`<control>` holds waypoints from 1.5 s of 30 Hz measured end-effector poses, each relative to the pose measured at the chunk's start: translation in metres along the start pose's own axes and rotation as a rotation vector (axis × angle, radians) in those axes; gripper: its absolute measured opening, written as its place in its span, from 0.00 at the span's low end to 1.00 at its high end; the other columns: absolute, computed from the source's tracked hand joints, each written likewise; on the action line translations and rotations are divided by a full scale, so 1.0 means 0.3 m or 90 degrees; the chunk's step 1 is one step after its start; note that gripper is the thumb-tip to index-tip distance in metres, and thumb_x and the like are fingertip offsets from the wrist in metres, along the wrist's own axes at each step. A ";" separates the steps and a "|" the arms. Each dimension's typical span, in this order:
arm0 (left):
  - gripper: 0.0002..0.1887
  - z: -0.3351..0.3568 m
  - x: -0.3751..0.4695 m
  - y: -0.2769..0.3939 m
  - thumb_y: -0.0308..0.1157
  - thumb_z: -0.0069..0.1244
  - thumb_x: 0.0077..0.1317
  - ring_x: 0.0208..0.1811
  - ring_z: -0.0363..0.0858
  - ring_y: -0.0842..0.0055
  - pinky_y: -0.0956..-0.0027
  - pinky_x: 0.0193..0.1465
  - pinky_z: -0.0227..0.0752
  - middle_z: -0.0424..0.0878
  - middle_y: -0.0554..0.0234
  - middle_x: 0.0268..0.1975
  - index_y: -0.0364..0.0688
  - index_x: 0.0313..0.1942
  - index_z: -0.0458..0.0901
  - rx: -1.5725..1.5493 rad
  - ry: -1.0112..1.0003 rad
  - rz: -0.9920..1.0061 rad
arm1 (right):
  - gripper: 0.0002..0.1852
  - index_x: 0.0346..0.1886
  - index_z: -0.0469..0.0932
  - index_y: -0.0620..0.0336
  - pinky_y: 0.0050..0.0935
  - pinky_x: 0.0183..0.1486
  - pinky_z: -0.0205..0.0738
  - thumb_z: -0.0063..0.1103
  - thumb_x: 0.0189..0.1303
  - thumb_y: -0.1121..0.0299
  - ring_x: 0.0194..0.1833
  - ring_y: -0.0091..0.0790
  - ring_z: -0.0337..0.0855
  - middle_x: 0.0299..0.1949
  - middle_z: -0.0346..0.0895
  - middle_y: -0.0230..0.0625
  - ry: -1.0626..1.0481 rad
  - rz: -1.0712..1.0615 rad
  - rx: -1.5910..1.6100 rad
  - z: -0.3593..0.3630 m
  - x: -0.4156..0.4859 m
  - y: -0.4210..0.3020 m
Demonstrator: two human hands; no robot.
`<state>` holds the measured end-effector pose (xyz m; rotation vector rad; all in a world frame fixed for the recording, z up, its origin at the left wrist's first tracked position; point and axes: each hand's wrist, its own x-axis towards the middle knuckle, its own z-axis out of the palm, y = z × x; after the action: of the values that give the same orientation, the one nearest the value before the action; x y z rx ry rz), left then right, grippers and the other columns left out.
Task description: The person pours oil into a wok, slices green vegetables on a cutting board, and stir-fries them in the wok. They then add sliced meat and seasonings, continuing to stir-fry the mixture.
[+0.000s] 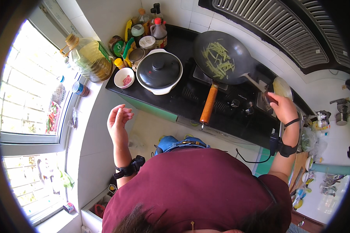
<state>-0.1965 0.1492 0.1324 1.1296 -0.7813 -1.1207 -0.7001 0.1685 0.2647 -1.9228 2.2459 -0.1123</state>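
My right hand (284, 109) grips the dark handle of a metal wok spatula (255, 81), whose head end lies at the wok's right rim. Green vegetable strips (217, 59) are spread over the bottom of the dark wok (242, 49), which sits on the cooktop. The wok's wooden handle (209, 103) points towards me with no hand on it. My left hand (120, 122) is raised in front of the counter, fingers loosely bent and holding nothing. Nearest to it are a white bowl of pink chopped pieces (126, 80) and a white pot with a black lid (157, 70).
Condiment bottles and jars (147, 42) crowd the back left corner. A large oil jug (90, 59) stands by the window. A range hood (274, 29) overhangs the back right. Right of the wok, a round pan or lid (283, 87) leans behind my right hand.
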 end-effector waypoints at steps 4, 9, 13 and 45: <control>0.11 0.011 -0.002 -0.005 0.32 0.44 0.69 0.32 0.80 0.78 0.76 0.39 0.74 0.82 0.60 0.33 0.34 0.45 0.76 -0.009 -0.010 -0.001 | 0.22 0.57 0.73 0.52 0.35 0.51 0.72 0.57 0.57 0.71 0.48 0.48 0.78 0.46 0.79 0.46 0.000 -0.043 0.040 0.134 0.105 -0.059; 0.11 -0.004 -0.010 0.005 0.32 0.44 0.69 0.32 0.80 0.78 0.76 0.39 0.74 0.82 0.60 0.33 0.34 0.45 0.77 0.002 -0.003 0.005 | 0.19 0.56 0.73 0.47 0.44 0.47 0.73 0.55 0.60 0.64 0.45 0.53 0.77 0.43 0.78 0.49 0.177 -0.057 0.105 0.295 0.355 -0.086; 0.11 -0.014 -0.020 0.000 0.32 0.44 0.69 0.32 0.80 0.78 0.76 0.39 0.74 0.82 0.60 0.33 0.34 0.45 0.77 0.002 0.012 -0.001 | 0.19 0.57 0.72 0.46 0.45 0.47 0.73 0.53 0.60 0.63 0.45 0.53 0.78 0.42 0.78 0.50 0.213 -0.033 0.092 0.336 0.467 -0.125; 0.18 0.623 -0.120 -0.379 0.37 0.47 0.65 0.19 0.75 0.74 0.74 0.21 0.68 0.75 0.60 0.23 0.34 0.50 0.69 -0.138 -0.452 -0.570 | 0.20 0.57 0.72 0.47 0.46 0.38 0.72 0.56 0.59 0.66 0.37 0.53 0.78 0.33 0.77 0.49 0.096 -0.159 0.145 0.391 0.284 -0.037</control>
<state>-0.4100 0.1256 0.0775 0.8908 -0.6466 -2.3794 -0.6798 0.0901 0.1440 -2.1177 1.9645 -0.5397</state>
